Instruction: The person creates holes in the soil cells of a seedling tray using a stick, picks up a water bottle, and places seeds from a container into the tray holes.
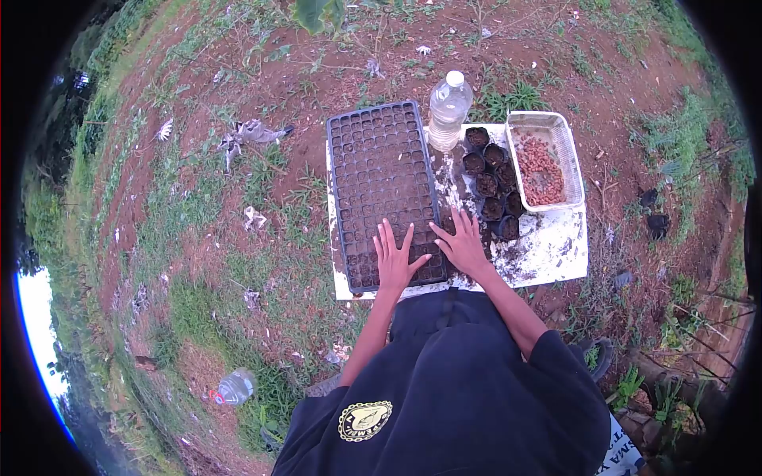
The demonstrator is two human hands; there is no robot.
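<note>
A black seedling tray (381, 182) filled with dark soil lies on a white board (548, 254). My left hand (395, 260) rests over the near part of the tray, fingers spread. Beside it, my right hand (462, 244) is stretched out at the tray's right edge, its fingers apart and nothing in them. Several small black pots of soil (486, 185) stand just beyond my right hand. Whether the fingertips press into the soil cannot be made out.
A clear plastic bottle of water (450, 111) stands behind the pots. A white plastic basket (575, 159) holds reddish-brown pellets or seeds (540, 170). Another plastic bottle (236, 386) lies on the grassy ground at the left. Loose soil is scattered on the board.
</note>
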